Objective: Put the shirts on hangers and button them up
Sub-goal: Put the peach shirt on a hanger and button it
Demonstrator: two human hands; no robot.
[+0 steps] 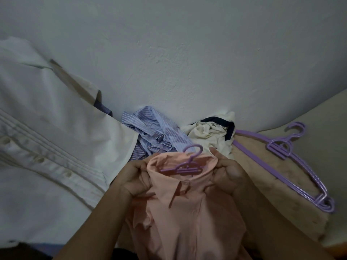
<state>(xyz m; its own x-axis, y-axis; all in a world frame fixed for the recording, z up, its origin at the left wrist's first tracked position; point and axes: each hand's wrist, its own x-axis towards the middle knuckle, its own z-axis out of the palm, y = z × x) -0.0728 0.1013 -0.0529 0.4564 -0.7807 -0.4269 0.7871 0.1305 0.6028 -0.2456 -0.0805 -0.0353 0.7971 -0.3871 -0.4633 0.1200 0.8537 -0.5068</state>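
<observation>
Soft peach cotton shirt (180, 212) at 6 o'clock, thin purple plastic hanger (185, 166) poking out of collar. Could slide off one hanger arm if collar gets tugged sideways. Left hand (134, 180) at 9 o'clock of collar, fingers curled tight on cloth. Right hand (228, 175) at 3 o'clock, pinching collar too. Spare purple hangers (293, 166) further right.

Four shirts are in view: one peach shirt (180, 212), one white shirt (47, 132), one blue striped shirt (155, 132) and one cream shirt with dark trim (208, 136). One purple hanger (185, 166) sits inside the peach collar. A separate stack of purple hangers (293, 166) lies at the right; its exact count cannot be told. Two hands show.
</observation>
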